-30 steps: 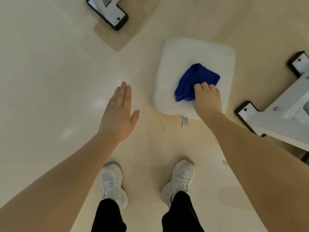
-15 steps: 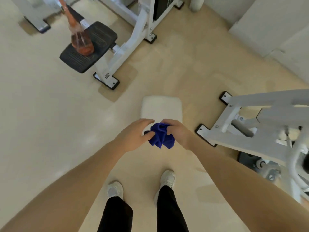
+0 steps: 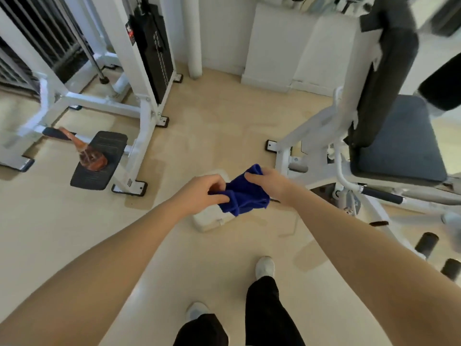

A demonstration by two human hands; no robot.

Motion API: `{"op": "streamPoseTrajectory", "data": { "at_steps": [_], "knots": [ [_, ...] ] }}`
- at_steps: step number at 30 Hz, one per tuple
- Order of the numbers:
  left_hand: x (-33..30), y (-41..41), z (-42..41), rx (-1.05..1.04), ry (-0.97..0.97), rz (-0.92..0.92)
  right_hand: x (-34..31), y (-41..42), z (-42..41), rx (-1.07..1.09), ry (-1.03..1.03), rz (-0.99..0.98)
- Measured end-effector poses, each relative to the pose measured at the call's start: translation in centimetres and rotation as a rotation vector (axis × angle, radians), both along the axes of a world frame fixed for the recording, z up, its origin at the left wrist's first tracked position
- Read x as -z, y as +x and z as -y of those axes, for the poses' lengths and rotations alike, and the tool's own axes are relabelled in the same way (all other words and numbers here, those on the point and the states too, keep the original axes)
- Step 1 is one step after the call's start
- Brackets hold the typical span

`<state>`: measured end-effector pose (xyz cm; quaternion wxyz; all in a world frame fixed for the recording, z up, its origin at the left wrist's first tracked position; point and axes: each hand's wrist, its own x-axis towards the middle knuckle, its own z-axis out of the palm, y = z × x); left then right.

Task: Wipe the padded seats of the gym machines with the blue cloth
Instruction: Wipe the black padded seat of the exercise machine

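hands [image 3: 234,187] gripping blue cloth [image 3: 245,196], white pad [image 3: 212,219] below

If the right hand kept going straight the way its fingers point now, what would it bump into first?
The right hand points leftward across the blue cloth it pinches, so it would probably meet the left hand gripping the other end first; depth is hard to judge.
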<state>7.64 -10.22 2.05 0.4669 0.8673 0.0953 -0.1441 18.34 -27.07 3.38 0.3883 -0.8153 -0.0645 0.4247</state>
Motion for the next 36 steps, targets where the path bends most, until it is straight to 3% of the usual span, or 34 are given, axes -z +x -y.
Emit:
{"op": "streamPoseTrajectory", "data": {
  "at_steps": [3,5,8,12,15,21,25,29,32,36],
  "knots": [
    [0.2,-0.3,1.1,0.168,0.128,0.002,-0.7,0.0,4.5,0.337,0.088,-0.022],
    [0.3,0.2,2.1,0.173,0.147,-0.008,-1.4,0.3,7.3,0.517,0.171,-0.06],
    [-0.1,2.5,4.2,0.132,0.083,-0.097,-2.6,0.9,10.7,0.611,0.24,-0.055],
    [-1.1,6.9,9.6,-0.055,-0.206,-0.231,-3.7,2.9,14.6,0.698,0.204,0.054],
    [-2.1,10.2,15.2,-0.268,-0.44,-0.272,-4.5,5.1,17.7,0.816,0.317,-0.001],
    [-4.0,17.2,26.5,-0.432,-0.597,-0.317,-6.6,10.8,26.3,0.819,0.485,-0.039],
    [-4.8,21.7,33.8,-0.458,-0.746,-0.391,-7.3,13.4,31.9,0.494,0.428,0.049],
    [-4.4,25.9,38.6,-0.366,-0.814,-0.496,-6.2,15.5,36.3,0.308,0.33,-0.054],
    [-3.9,28.9,40.7,-0.222,-0.77,-0.483,-5.1,17.5,38.6,0.362,0.323,-0.025],
    [-3.1,34.1,42.5,-0.151,-0.789,-0.471,-4.1,22.1,40.3,0.616,0.16,0.281]
  ]
}}
